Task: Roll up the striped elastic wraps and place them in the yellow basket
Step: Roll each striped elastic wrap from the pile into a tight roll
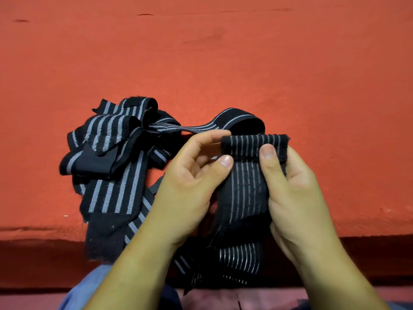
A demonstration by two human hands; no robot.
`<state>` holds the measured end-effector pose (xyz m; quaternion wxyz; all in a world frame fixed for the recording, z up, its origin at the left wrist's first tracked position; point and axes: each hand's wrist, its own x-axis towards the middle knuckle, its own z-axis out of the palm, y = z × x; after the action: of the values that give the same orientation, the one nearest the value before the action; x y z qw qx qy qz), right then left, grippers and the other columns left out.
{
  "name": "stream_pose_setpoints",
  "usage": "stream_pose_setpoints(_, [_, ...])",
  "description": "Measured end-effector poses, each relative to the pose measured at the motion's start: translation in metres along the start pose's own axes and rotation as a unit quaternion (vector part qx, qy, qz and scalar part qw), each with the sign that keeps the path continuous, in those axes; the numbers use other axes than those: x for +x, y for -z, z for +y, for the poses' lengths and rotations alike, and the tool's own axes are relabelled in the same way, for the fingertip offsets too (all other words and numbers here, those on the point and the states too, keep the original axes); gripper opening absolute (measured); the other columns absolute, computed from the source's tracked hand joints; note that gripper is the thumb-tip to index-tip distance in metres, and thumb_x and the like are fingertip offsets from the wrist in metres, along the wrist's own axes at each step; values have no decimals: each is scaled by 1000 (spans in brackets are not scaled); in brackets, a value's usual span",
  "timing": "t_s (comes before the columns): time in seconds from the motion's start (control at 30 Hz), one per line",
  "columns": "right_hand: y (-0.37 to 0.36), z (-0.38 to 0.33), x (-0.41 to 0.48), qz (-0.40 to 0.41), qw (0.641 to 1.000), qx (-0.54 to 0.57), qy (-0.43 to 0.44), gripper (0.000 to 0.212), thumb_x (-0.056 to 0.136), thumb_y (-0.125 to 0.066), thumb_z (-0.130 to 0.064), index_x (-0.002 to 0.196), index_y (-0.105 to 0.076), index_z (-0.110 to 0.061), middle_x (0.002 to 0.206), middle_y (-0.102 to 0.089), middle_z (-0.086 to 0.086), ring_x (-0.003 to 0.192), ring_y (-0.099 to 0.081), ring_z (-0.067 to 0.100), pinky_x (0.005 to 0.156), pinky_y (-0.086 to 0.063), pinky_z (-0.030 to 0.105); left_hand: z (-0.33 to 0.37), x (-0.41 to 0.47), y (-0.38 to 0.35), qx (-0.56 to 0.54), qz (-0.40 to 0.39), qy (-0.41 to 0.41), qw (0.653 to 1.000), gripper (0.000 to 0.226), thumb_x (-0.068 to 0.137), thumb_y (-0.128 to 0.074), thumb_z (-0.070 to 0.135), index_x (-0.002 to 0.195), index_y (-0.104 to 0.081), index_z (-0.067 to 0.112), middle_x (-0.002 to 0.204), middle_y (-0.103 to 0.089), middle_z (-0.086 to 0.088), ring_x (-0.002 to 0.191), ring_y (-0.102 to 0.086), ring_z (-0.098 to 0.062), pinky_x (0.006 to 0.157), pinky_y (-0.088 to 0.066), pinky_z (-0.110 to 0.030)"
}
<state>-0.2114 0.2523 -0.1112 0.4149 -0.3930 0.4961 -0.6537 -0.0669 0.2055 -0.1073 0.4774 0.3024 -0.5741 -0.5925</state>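
Observation:
A black elastic wrap with thin pale stripes [247,182] is held upright between my two hands, its top end folded over into a small roll. My left hand [190,175] pinches the wrap's left edge with the thumb just under the roll. My right hand [290,182] grips the right side, thumb pressed on the rolled end. The wrap's loose tail hangs down over the surface's front edge. A tangled pile of wider black wraps with grey stripes [114,151] lies to the left of my hands. No yellow basket is in view.
Everything lies on a red cloth-covered surface [223,63] that stretches far back and to both sides. Its front edge runs across the lower part of the view. Below it show blue clothing [89,289] and a pinkish cloth [214,298].

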Motion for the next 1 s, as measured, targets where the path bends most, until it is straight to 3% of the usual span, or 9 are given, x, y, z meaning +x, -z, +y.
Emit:
stream_pose_setpoints(0.07, [4,-3,3,29,999,30,-7,26,102,-56,-39,114,-72,-21,114,-78,11,109,-74,33,100,-55,61,2,-2,2,11,-3,14,1000,26,92,-74,16,114,-65,24,117,-72,0,84,-69,-10,63,-57,-23])
stream_pose_setpoints(0.13, [8,-5,5,51,997,55,-20,28,102,-56,-39,114,-71,-19,112,-77,14,107,-74,36,98,-56,62,4,-3,5,71,-17,9,997,18,88,-80,23,97,-64,26,111,-72,6,74,-61,-7,52,-48,-18])
stream_pose_setpoints(0.3, [12,-9,6,75,993,86,-26,28,106,-50,-37,116,-68,-17,110,-79,12,102,-77,30,92,-61,55,1,-6,6,216,-81,-3,973,18,87,-82,32,84,-66,26,78,-63,12,69,-56,-2,66,-45,-17])
stream_pose_setpoints(0.53, [14,-13,8,102,988,111,-37,31,110,-45,-37,118,-67,-17,112,-78,10,106,-76,28,98,-58,56,-4,-8,4,200,-169,72,962,22,99,-67,43,102,-65,21,81,-62,-19,70,-57,-29,74,-55,-41])
stream_pose_setpoints(0.6, [14,-13,8,109,985,125,-48,32,110,-44,-38,120,-67,-17,114,-78,11,109,-75,28,100,-57,57,-6,-10,-1,235,-194,73,950,31,103,-57,45,112,-62,16,98,-67,-14,90,-65,-31,88,-54,-54])
stream_pose_setpoints(0.67, [13,-13,7,112,983,134,-55,34,110,-43,-38,121,-68,-18,115,-78,9,110,-75,26,101,-57,54,-5,-12,-8,230,-207,70,948,27,106,-57,34,129,-60,21,121,-70,7,117,-66,-14,104,-50,-49])
stream_pose_setpoints(0.73, [13,-14,7,113,983,135,-58,34,110,-43,-38,122,-68,-18,114,-78,8,109,-75,24,101,-58,51,-2,-12,-12,216,-218,74,949,33,106,-59,21,139,-56,23,134,-67,11,128,-61,-9,111,-47,-42])
stream_pose_setpoints(0.9, [16,-9,8,88,990,100,-51,33,110,-44,-37,117,-70,-19,107,-80,5,99,-77,19,81,-63,36,0,-13,0,174,-279,179,927,28,108,-52,23,134,-61,16,131,-71,4,125,-65,-14,112,-47,-45])
stream_pose_setpoints(1.0, [16,-7,7,64,994,73,-50,32,110,-44,-35,118,-68,-16,104,-79,3,93,-76,15,75,-61,30,4,-14,5,127,-293,205,925,23,108,-52,24,124,-66,16,121,-75,3,116,-70,-13,102,-53,-31])
